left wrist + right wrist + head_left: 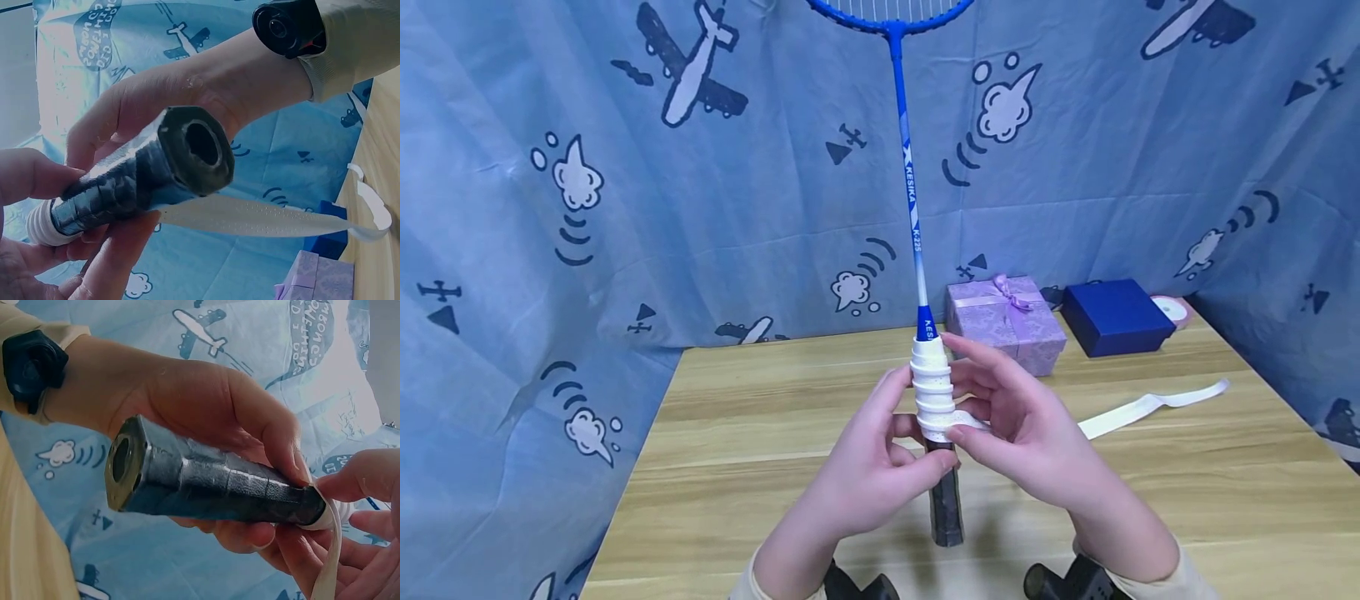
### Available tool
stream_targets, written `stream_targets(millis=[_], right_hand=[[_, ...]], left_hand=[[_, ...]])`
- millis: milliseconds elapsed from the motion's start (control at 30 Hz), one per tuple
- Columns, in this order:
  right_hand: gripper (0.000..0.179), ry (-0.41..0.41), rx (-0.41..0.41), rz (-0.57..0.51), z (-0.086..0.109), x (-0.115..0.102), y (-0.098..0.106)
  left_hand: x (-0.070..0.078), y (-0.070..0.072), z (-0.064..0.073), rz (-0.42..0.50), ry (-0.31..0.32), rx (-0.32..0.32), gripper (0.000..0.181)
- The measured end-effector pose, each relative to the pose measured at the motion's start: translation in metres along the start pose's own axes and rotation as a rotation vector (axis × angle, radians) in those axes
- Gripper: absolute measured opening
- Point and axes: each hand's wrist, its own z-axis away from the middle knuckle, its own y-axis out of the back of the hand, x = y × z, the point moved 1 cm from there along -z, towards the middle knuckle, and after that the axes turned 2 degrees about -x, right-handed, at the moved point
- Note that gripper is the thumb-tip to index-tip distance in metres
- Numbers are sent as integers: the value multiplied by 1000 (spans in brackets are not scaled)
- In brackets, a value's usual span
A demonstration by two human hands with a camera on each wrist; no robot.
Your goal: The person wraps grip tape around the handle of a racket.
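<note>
Both the left hand (pixel 874 483) and right hand (pixel 1033 433) held the racket (pixel 912 192) over the bench (pixel 737 433), left fingers curled round its black handle (pixel 947 512), right fingers pinching the white tape (pixel 933 392) wound just above.

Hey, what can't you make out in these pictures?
Racket head: in the head view, the top edge cuts off most of it.
Inside of the black handle: in both wrist views, the hole in its end is too dark.
Purple box and blue box: in the head view, closed tops hide any contents.
Roll: in the head view, partly hidden behind the blue box.
</note>
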Motion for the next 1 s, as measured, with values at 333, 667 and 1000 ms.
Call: stream_targets(millis=[333,667,1000], right_hand=[[83,141,21,75,1,3,-1],[84,211,-20,11,0,9,-2],[83,208,38,63,-1,10,-4]], left_hand=[[-1,3,1,74,-69,-62,77],[-6,6,-2,207,-188,-182,72],[0,-3,0,-101,7,65,78]])
